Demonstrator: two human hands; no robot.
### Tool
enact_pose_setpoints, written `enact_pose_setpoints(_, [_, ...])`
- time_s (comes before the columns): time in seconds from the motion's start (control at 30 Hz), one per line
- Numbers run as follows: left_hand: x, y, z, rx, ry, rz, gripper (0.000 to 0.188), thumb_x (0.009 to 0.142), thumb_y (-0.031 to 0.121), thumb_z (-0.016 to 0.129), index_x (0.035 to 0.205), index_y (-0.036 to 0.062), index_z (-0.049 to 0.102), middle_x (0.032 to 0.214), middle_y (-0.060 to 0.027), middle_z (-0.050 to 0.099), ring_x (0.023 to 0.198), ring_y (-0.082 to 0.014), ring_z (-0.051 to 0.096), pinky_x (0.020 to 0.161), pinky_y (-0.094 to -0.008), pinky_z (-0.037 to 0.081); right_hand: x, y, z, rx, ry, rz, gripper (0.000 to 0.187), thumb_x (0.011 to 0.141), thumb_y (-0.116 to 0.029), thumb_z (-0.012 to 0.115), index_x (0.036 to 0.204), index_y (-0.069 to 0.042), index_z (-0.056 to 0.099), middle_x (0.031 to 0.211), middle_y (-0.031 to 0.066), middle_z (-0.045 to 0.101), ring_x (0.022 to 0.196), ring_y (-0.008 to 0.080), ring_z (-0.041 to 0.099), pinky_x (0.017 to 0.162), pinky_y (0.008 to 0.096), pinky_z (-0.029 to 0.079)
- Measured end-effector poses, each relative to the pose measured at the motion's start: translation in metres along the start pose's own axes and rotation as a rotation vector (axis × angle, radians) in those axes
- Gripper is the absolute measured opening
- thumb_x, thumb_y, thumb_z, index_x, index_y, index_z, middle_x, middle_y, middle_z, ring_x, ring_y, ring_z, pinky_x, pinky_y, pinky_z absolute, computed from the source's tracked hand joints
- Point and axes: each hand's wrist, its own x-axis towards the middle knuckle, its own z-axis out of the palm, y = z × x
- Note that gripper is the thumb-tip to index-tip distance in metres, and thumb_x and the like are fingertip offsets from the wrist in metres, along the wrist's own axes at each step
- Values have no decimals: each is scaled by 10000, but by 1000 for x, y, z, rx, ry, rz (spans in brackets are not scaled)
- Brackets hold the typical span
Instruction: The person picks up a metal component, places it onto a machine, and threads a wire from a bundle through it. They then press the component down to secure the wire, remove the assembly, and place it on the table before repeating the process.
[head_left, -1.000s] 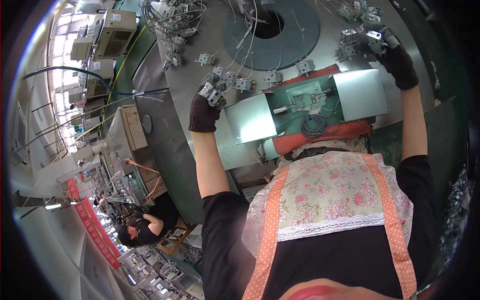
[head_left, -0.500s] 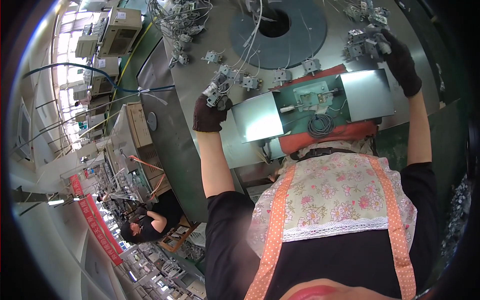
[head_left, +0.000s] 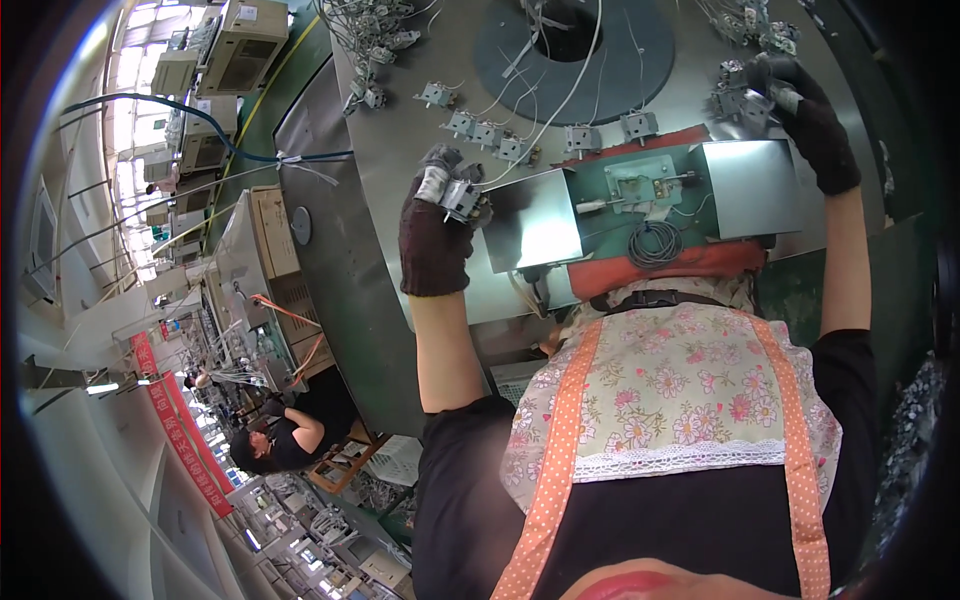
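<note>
My left hand (head_left: 432,235), in a dark brown glove with grey fingertips, is closed on a small metal box-shaped part (head_left: 462,200). A thin white wire runs from that part up across the table. Just beyond it lie several similar parts (head_left: 487,134) in a loose row. At the right, my right hand (head_left: 812,125), gloved alike, has its fingers curled on a small metal box-shaped part (head_left: 738,108), which is blurred, beside other parts. Between my hands stands a green fixture (head_left: 640,187) with a coiled grey cable (head_left: 655,245), flanked by two shiny metal plates (head_left: 533,222).
A grey disc (head_left: 500,75) with a dark central hole lies at the far side of the metal table. Wired parts are heaped at the far left (head_left: 370,45) and far right (head_left: 760,25). Red cloth (head_left: 700,262) borders the fixture. A co-worker (head_left: 295,435) sits at the left.
My left hand has drawn back from the row of parts, bringing one with it. My right hand has shifted slightly right among the parts there. The view has moved a little.
</note>
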Motion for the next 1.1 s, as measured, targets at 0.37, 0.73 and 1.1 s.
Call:
enact_pose_setpoints(0.37, [-31, -8, 41, 48, 205, 163, 347, 1031, 276, 595, 1308, 68, 608, 1134, -59, 664, 903, -198, 670, 635, -354, 561, -4, 7, 2, -99, 218, -57, 409, 1000, -156, 538, 1384, -17, 564, 1319, 94, 627, 1241, 195, 592, 1072, 341, 471])
enact_pose_setpoints(0.73, [-41, -41, 57, 22, 90, -5, 347, 1016, 264, 622, 1299, 63, 610, 1135, -62, 657, 955, -184, 669, 728, -361, 600, -79, 9, -8, -297, 386, -182, 469, 945, -184, 552, 1371, 11, 563, 1284, 99, 632, 1138, 176, 602, 1006, 316, 469])
enact_pose_setpoints(1.1, [91, -31, 40, 583, -352, 247, 365, 1025, 282, 609, 1287, 30, 639, 1235, -81, 668, 1095, -182, 615, 947, -313, 492, -76, 27, 0, -331, 418, -45, 343, 991, -100, 518, 1313, -13, 602, 1223, 66, 659, 1137, 172, 614, 1023, 331, 482])
